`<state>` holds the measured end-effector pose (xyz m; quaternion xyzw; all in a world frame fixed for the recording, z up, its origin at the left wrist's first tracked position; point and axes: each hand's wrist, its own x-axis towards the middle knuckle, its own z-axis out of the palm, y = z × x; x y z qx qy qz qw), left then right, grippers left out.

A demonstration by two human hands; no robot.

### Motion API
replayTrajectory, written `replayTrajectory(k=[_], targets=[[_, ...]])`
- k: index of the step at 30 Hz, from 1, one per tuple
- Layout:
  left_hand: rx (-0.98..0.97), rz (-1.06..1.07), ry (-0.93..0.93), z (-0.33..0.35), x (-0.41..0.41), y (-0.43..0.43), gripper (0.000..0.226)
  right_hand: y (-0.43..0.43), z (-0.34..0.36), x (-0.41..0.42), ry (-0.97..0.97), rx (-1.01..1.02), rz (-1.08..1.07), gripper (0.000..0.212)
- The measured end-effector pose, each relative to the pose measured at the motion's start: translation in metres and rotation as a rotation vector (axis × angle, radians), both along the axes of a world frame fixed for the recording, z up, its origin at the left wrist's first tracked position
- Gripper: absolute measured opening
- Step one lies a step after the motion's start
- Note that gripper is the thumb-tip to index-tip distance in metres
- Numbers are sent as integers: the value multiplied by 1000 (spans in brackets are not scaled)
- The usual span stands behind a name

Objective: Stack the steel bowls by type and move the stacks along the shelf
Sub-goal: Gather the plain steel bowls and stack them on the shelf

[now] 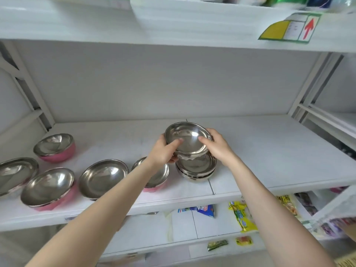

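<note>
Shiny tilted steel bowl (187, 138)

The single head-worn camera looked forward and slightly down from close in front of the white shelf (269, 151), near enough that both forearms stretched up from the bottom edge. Its wide angle bent the upper shelf (77, 26) and took in the lower shelf (192, 228).

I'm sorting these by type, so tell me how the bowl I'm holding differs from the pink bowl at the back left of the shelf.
The held bowl is plain steel outside; the back-left pink bowl has a pink outer shell. The held bowl is tilted, gripped by the left hand and right hand above a steel stack; the pink bowl rests alone on the shelf. The held bowl looks shallower. Both have shiny steel interiors.
</note>
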<state>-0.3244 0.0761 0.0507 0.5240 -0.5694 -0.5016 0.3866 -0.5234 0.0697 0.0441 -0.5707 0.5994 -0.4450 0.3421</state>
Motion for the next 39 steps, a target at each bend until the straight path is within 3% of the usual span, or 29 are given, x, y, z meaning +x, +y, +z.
replayTrajectory(k=[8, 12, 18, 26, 31, 36, 39], targets=[[0, 129, -142, -26, -45, 2, 51, -1, -21, -46, 84, 69, 52, 38], [35, 248, -320, -38, -57, 6, 63, -3, -35, -53, 113, 102, 106, 34], [34, 270, -449, -48, -62, 11, 63, -3, -46, -55, 131, 121, 153, 29], [37, 207, -438, -56, -59, 17, 69, 0, -57, -51, 307, 116, 152, 38], [-122, 129, -794, -46, -43, 25, 65, 13, -54, -51, 637, 52, 63, 67], [-437, 127, -1205, -32, -24, 47, 71, 38, -47, -43, 965, -202, -25, 71], [-613, 147, -1378, -23, -5, 61, 73, 53, -41, -36, 1064, -262, -45, 75]])
